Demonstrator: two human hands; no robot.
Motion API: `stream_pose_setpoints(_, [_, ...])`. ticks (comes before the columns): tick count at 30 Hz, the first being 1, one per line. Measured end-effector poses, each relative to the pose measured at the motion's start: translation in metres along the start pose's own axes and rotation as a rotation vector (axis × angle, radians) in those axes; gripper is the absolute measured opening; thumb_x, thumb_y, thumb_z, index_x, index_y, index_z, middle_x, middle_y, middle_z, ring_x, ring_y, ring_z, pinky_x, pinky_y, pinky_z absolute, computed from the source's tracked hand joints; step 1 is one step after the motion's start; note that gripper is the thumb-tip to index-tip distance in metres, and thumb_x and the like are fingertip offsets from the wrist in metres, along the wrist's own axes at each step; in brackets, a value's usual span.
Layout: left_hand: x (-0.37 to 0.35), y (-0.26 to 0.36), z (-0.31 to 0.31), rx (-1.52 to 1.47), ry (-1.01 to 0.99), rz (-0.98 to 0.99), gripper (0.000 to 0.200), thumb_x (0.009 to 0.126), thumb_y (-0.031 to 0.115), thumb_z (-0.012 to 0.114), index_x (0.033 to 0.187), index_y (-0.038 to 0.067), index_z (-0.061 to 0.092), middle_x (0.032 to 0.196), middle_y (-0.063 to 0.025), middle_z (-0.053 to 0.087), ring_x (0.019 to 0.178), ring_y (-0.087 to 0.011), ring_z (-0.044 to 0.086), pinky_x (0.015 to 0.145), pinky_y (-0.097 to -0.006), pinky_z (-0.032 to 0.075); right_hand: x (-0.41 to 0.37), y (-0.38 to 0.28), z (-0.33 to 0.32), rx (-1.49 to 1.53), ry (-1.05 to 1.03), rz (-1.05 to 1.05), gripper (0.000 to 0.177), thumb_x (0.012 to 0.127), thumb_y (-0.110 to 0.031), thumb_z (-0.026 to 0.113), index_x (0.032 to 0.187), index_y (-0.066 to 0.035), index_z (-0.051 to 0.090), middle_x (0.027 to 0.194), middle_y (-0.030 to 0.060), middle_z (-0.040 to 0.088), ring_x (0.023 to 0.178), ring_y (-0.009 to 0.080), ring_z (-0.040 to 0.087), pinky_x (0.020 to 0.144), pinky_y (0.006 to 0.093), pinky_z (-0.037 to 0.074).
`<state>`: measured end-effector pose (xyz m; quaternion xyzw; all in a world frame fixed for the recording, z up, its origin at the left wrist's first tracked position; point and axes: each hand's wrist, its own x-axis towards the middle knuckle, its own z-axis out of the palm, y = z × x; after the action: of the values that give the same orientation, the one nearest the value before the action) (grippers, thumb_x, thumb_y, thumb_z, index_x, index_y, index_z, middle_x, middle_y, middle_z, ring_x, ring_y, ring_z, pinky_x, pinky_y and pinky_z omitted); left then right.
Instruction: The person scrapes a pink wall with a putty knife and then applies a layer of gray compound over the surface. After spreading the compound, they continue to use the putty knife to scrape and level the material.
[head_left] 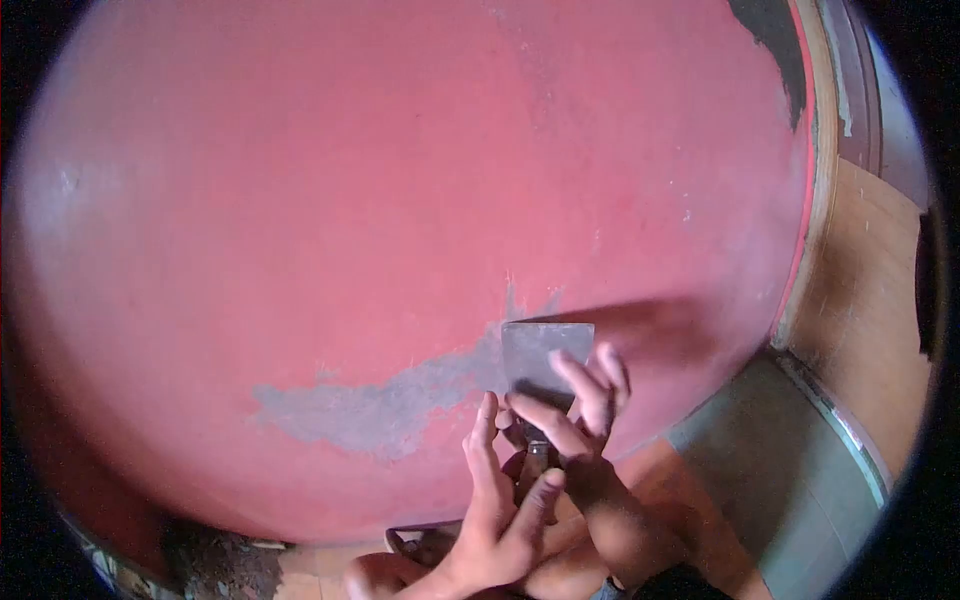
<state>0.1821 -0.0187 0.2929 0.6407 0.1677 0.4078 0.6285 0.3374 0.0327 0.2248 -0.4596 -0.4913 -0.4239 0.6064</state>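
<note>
A putty knife (526, 352) with a broad, flat metal blade stands out in front of the red wall (400, 200), blade end up. My left hand (498, 515) is closed around its dark handle (537, 458), thumb on the right side and fingers on the left. My right hand (592, 415) overlaps the blade's lower right part, its fingers apart and slightly smeared by motion. Behind the blade, a grey bare patch (380, 410) with ragged edges runs leftward across the red paint.
Wooden trim (824, 130) and a brown panel (870, 280) border the wall on the right. Grey-green floor (790, 460) lies at the lower right. Dark rubble (225, 565) sits at the lower left. A dark grey patch (775, 40) shows at the wall's upper right.
</note>
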Motion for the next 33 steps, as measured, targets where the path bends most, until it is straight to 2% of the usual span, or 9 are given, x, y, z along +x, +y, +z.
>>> stream_pose_setpoints(4, [-0.005, -0.005, 0.002, 0.329, -0.187, 0.270, 0.098, 0.105, 0.007, 0.064, 0.177, 0.011, -0.002, 0.155, -0.0255, 0.040, 0.120, -0.0296, 0.052, 0.098, -0.0450, 0.050, 0.007, 0.001, -0.002, 0.254, -0.116, 0.041, 0.025, 0.086, -0.025, 0.091, 0.107, -0.020, 0.079, 0.124, 0.0027, 0.078, 0.128, 0.0298, 0.070, 0.122, 0.0547, 0.041])
stream_pose_setpoints(9, [-0.006, -0.013, -0.006, 0.603, -0.302, 0.512, 0.108, 0.099, 0.011, 0.071, 0.177, 0.009, -0.004, 0.170, -0.0318, 0.026, 0.148, -0.0404, 0.047, 0.117, -0.0563, 0.049, -0.001, 0.006, 0.014, 0.596, -0.057, 0.198, 0.030, 0.080, -0.013, 0.096, 0.099, -0.009, 0.073, 0.107, 0.0103, 0.077, 0.109, 0.0315, 0.077, 0.105, 0.0498, 0.060])
stream_pose_setpoints(10, [-0.012, -0.022, -0.007, 0.576, -0.251, 0.469, 0.089, 0.099, 0.019, 0.075, 0.173, 0.007, 0.027, 0.165, -0.0281, 0.039, 0.141, -0.0404, 0.055, 0.112, -0.0510, 0.056, -0.006, 0.000, 0.017, 0.584, -0.027, 0.241, 0.033, 0.078, -0.013, 0.098, 0.100, -0.008, 0.073, 0.105, 0.0107, 0.076, 0.107, 0.0315, 0.077, 0.102, 0.0488, 0.061])
stream_pose_setpoints(13, [-0.011, -0.027, -0.015, 0.809, -0.332, 0.557, 0.060, 0.099, 0.027, 0.077, 0.151, 0.004, 0.059, 0.152, -0.0228, 0.057, 0.121, -0.0369, 0.067, 0.098, -0.0450, 0.063, 0.006, -0.007, 0.010, 0.564, -0.062, 0.221, 0.036, 0.075, -0.013, 0.100, 0.101, -0.008, 0.075, 0.103, 0.0107, 0.075, 0.103, 0.0308, 0.077, 0.096, 0.0465, 0.062])
stream_pose_setpoints(16, [-0.004, -0.037, -0.011, 0.780, -0.183, 0.799, 0.047, 0.098, 0.033, 0.078, 0.131, 0.001, 0.070, 0.138, -0.0173, 0.068, 0.105, -0.0309, 0.072, 0.084, -0.0411, 0.065, 0.015, -0.006, 0.008, 0.552, -0.109, 0.135, 0.030, 0.082, -0.016, 0.096, 0.098, -0.005, 0.073, 0.099, 0.0123, 0.074, 0.097, 0.0321, 0.075, 0.091, 0.0462, 0.063])
stream_pose_setpoints(19, [-0.007, -0.036, -0.018, 0.910, -0.127, 0.945, 0.049, 0.098, 0.034, 0.078, 0.134, 0.002, 0.070, 0.137, -0.0140, 0.069, 0.105, -0.0264, 0.071, 0.078, -0.0398, 0.062, 0.017, -0.015, 0.006, 0.527, -0.130, 0.120, 0.027, 0.086, -0.019, 0.093, 0.094, -0.004, 0.073, 0.097, 0.0130, 0.074, 0.096, 0.0333, 0.073, 0.087, 0.0459, 0.063])
stream_pose_setpoints(22, [-0.009, -0.017, -0.022, 0.844, -0.196, 0.767, 0.043, 0.096, 0.015, 0.084, 0.138, 0.009, 0.074, 0.118, -0.0101, 0.072, 0.091, -0.0213, 0.068, 0.080, -0.0364, 0.054, 0.017, -0.021, 0.007, 0.525, -0.129, 0.137, 0.025, 0.087, -0.017, 0.092, 0.095, -0.003, 0.073, 0.098, 0.0128, 0.074, 0.097, 0.0333, 0.073, 0.087, 0.0463, 0.062])
stream_pose_setpoints(25, [-0.014, -0.031, -0.028, 0.918, -0.154, 0.890, 0.044, 0.097, 0.036, 0.080, 0.127, 0.005, 0.073, 0.135, -0.0111, 0.070, 0.102, -0.0235, 0.070, 0.073, -0.0379, 0.058, 0.019, -0.026, 0.009, 0.564, -0.114, 0.162, 0.022, 0.087, -0.014, 0.090, 0.095, -0.003, 0.073, 0.099, 0.0127, 0.074, 0.098, 0.0333, 0.073, 0.088, 0.0468, 0.062])
stream_pose_setpoints(33, [0.008, -0.050, -0.016, 0.812, -0.020, 1.019, 0.025, 0.095, 0.035, 0.082, 0.105, 0.013, 0.076, 0.117, -0.0027, 0.075, 0.080, -0.0146, 0.067, 0.061, -0.0322, 0.054, 0.017, -0.015, 0.010, 0.576, -0.197, 0.157, 0.027, 0.077, -0.005, 0.095, 0.096, -0.007, 0.075, 0.104, 0.0122, 0.079, 0.107, 0.0326, 0.077, 0.095, 0.0452, 0.062])
